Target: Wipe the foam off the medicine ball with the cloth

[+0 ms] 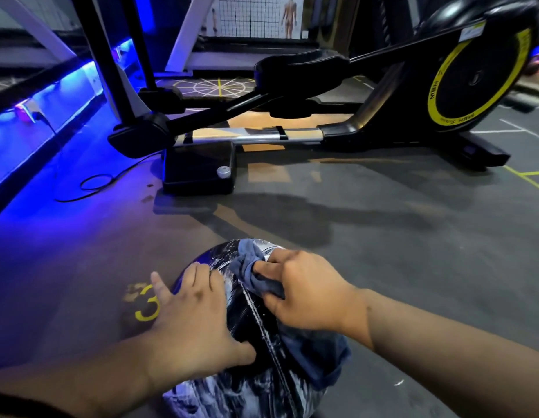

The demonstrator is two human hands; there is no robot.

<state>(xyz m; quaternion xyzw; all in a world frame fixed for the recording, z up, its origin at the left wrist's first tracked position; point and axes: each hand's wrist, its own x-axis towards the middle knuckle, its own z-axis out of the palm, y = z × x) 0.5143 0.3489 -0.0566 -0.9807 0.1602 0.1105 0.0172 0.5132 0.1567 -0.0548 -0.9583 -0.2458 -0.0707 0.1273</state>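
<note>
The glossy black, round medicine ball (pixel 247 333) sat on the floor directly below the camera, between the person's two forearms. White foam (pixel 247 393) smeared its slick skin in wet streaks. It was thickest on the face nearest the person and thinner over the top of the ball. A raised stitched seam (pixel 263 324) ran from the far top of the ball down toward the person, with foam beaded along it.

The crumpled blue-grey cloth (pixel 245 262), soft and damp-looking, was bunched on the far upper part of the ball. The right hand (pixel 307 294) pinched it tightly, fingers and thumb curled into the folds. A darker blue fold of fabric hung over the ball's right flank under that wrist, and it appeared to be the trailing end of the same cloth.

The left hand (pixel 189 315) lay spread on the ball's left side, fingers splayed and thumb pressed on the near face, holding nothing and seemingly steadying the ball.

The heaviest foam therefore lay on the person's side of the cloth, down the seam line. The next stroke would probably draw the cloth back along that axis with the right hand, which was the hand nearer the foam. On so slippery a surface the ball could roll unless the left hand braced it.

The dark grey rubbery gym floor (pixel 382 251) surrounded the ball, and a painted yellow numeral (pixel 146 307) sat just left of it. Beyond the ball stood a black elliptical trainer with a yellow-ringed flywheel (pixel 473 76). Far to the left of the ball, a black cable (pixel 96 182) looped under a blue-lit ledge (pixel 36 122).
</note>
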